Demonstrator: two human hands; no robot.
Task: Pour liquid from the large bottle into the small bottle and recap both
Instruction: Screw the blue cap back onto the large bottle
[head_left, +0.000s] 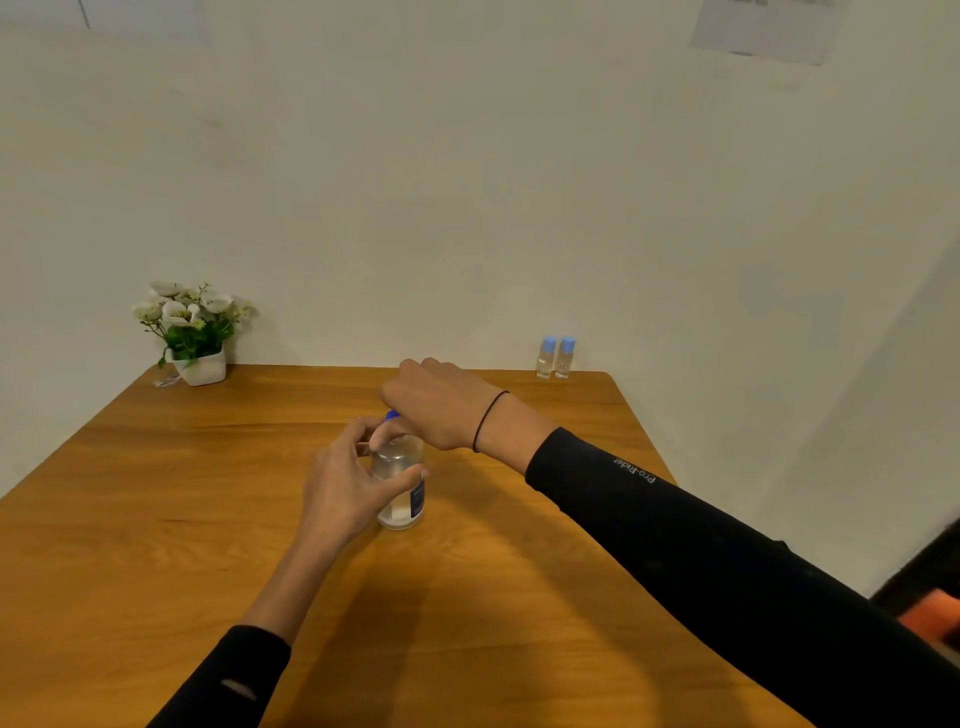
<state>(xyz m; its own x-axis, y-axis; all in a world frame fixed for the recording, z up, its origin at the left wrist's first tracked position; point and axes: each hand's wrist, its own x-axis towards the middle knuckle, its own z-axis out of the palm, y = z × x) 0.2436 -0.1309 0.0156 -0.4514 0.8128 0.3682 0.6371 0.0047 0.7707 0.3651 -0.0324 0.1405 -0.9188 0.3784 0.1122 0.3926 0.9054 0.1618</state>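
Note:
The large clear bottle (401, 483) stands upright in the middle of the wooden table (156, 519), with a dark label on its right side. My left hand (348, 483) is wrapped around its body from the left. My right hand (441, 405) reaches over the top and its fingers close on the blue cap (392, 415), of which only a sliver shows. Two small clear bottles (556, 357) with light blue caps stand side by side at the table's far right edge against the wall.
A white pot of white flowers (195, 332) sits at the far left corner of the table. A small clear item (165, 382) lies beside the pot. The wall runs right behind the table.

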